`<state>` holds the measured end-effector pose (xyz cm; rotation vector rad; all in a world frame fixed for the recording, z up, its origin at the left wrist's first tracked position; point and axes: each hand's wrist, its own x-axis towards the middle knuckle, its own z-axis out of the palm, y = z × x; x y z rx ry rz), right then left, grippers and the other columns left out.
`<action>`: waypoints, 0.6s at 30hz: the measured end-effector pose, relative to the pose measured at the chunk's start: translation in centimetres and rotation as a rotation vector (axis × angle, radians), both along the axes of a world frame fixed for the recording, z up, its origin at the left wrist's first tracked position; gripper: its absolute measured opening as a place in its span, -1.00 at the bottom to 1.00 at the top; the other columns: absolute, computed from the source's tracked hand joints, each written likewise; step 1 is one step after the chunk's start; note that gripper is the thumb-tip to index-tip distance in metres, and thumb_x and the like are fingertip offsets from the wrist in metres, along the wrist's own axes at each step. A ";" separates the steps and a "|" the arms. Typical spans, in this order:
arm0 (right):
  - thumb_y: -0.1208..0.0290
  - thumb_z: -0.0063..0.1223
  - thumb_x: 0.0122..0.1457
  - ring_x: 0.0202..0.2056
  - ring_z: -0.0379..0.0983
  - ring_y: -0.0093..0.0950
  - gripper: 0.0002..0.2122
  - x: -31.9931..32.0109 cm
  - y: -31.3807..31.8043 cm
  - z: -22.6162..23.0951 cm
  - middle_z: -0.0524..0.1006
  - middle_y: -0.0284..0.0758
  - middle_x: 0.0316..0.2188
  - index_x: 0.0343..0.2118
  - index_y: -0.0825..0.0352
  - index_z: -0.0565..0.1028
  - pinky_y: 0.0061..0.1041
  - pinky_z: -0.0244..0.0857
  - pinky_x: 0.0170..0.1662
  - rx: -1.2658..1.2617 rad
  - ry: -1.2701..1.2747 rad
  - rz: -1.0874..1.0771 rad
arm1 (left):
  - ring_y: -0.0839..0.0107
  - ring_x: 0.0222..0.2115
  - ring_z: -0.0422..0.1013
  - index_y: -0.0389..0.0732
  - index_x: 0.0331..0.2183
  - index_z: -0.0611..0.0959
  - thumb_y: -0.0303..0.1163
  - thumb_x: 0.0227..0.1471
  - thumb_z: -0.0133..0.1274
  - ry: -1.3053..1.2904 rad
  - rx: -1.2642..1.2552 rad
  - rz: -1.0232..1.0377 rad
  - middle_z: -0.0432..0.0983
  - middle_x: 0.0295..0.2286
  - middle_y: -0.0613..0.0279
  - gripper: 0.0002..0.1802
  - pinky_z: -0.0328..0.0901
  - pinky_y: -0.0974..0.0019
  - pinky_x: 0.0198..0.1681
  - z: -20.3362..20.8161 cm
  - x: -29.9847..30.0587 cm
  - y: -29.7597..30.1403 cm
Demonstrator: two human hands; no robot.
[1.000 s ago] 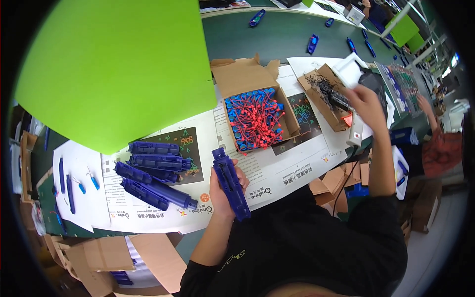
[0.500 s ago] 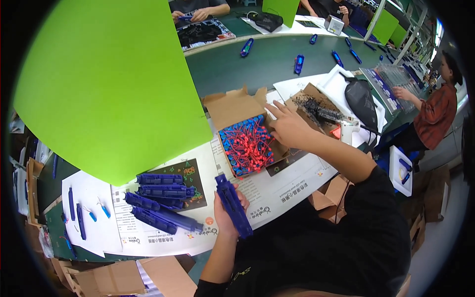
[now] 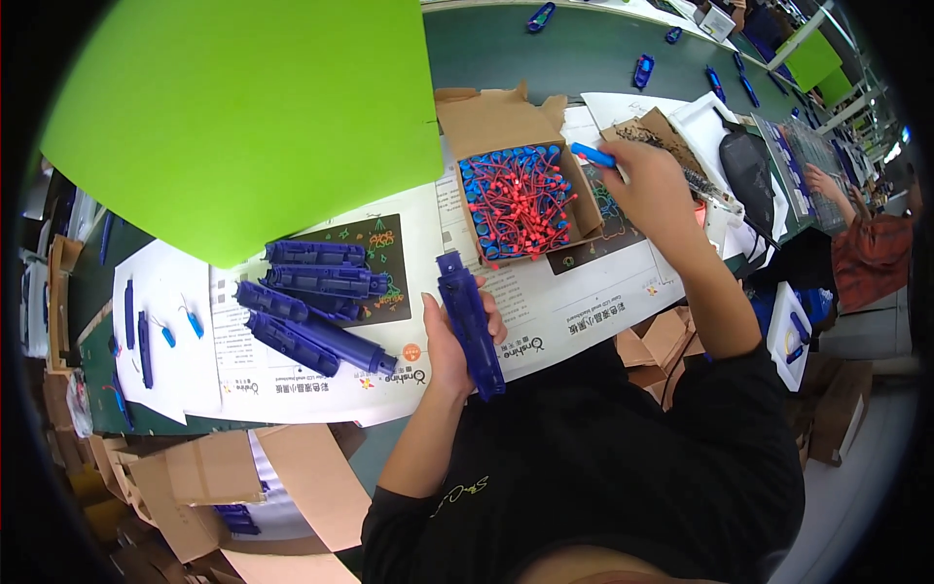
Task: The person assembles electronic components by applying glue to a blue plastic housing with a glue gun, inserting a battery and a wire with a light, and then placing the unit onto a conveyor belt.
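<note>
My left hand [image 3: 449, 348] is wrapped round a long dark-blue plastic housing [image 3: 471, 326], its hollow side partly showing, held upright in front of my chest. My right hand [image 3: 650, 185] pinches a bright blue cylinder [image 3: 592, 155], like a battery cell, just right of an open cardboard box [image 3: 492, 119]. Packed inside that box are many blue cylinders with red wires [image 3: 520, 200]. To the left on the table, several more dark-blue housings [image 3: 316, 255] lie in a loose pile, partly over a dark printed panel [image 3: 389, 292].
A bright green divider [image 3: 243, 107] rises at the back left. White paper [image 3: 175, 375] at the left bears loose blue parts. A small carton [image 3: 671, 127], a glue gun [image 3: 715, 195] and a black pouch [image 3: 744, 161] sit at right. Another person's hand [image 3: 827, 185] works farther right.
My right hand has come away from the box's right side and now holds a blue cylinder. The view has tilted down. My left hand still grips the housing.
</note>
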<state>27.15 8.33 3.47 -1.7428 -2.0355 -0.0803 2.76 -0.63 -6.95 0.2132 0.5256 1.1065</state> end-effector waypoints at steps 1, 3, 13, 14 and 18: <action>0.52 0.06 -0.11 -0.42 0.42 -0.24 -0.84 -0.8 -1.2 0.3 0.49 -0.20 -0.52 -0.39 0.32 0.52 -0.35 0.30 -0.31 0.025 0.075 0.035 | 0.42 -0.60 0.22 -0.22 -0.13 0.35 0.15 0.11 -0.44 -0.029 0.018 -0.008 0.30 -0.49 0.23 -0.36 0.15 0.37 -0.54 0.0 0.0 0.0; 0.56 0.08 -0.14 -0.41 0.41 -0.26 -0.83 -3.0 -4.1 0.7 0.49 -0.23 -0.50 -0.39 0.33 0.52 -0.36 0.29 -0.30 0.075 0.107 0.162 | 0.47 -0.57 0.25 -0.21 -0.11 0.33 -0.01 0.10 -0.20 0.232 0.235 -0.001 0.38 -0.37 0.17 -0.51 0.20 0.39 -0.51 0.4 0.6 0.3; 0.72 -0.05 -0.12 -0.31 0.40 -0.33 -0.62 -6.5 -9.0 -2.0 0.42 -0.22 -0.29 -0.14 0.37 0.40 -0.51 0.28 -0.22 -0.168 0.438 0.453 | 0.63 -0.57 0.27 -0.28 -0.16 0.35 -0.34 -0.12 0.20 0.371 0.112 0.002 0.37 -0.48 0.31 -0.49 0.20 0.54 -0.50 3.5 1.9 1.2; 0.71 -0.05 -0.08 -0.30 0.40 -0.41 -0.62 -5.6 -8.9 -2.1 0.42 -0.25 -0.30 -0.12 0.37 0.38 -0.55 0.28 -0.23 -0.386 0.729 0.428 | 0.62 -0.54 0.28 -0.28 -0.15 0.35 -0.32 -0.15 0.22 0.457 0.166 -0.060 0.37 -0.45 0.31 -0.46 0.22 0.55 -0.48 3.2 1.5 1.2; 0.61 0.00 0.03 -0.28 0.36 -0.58 -0.70 -5.1 -7.7 -0.4 0.42 -0.31 -0.29 -0.12 0.37 0.42 -0.62 0.27 -0.22 -0.669 0.932 0.463 | 0.61 -0.43 0.32 -0.26 -0.11 0.34 -0.37 -0.23 0.28 0.555 0.283 -0.246 0.36 -0.39 0.31 -0.37 0.26 0.53 -0.37 4.5 1.1 1.3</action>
